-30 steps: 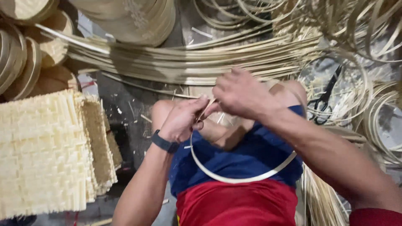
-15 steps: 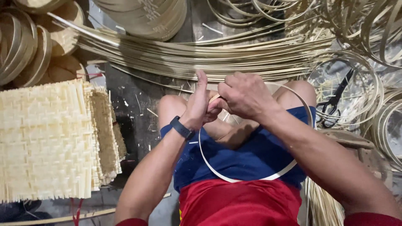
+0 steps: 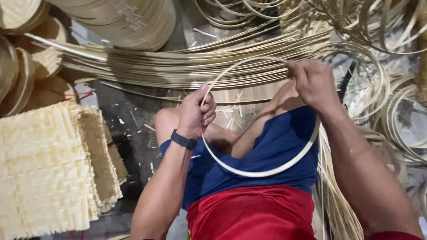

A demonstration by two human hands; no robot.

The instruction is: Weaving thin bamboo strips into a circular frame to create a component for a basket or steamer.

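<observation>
Left hand [image 3: 195,113] is curled into a loose fist around the left side of a thin bamboo hoop [image 3: 262,170], thumb sticking up along the strip, with a dark watch [image 3: 183,140] strapped on the wrist. Right hand [image 3: 313,82] is up at the far right of the same hoop, fingers closed and pinching the strip where it curves over the top. So both hands are gripping it, well apart from each other, and the ring hangs between them over the person's lap, dipping down in front of the blue shorts [image 3: 267,151]. Both forearms come in from the near edge, elbows out, the left one pretty straight and the right one angled in from the lower right.

The hoop itself is a flat, pale, smooth strip bent into a near circle. Behind it on the floor is a long bundle of bamboo strips [image 3: 178,62], same pale yellow, lying left to right. Far right has a tangle of loose rings [image 3: 391,111]. On the left near side sits a stack of woven mats [image 3: 49,169], rough checkered weave with frayed edges. Far left and top show stacked round trays [image 3: 129,20].
</observation>
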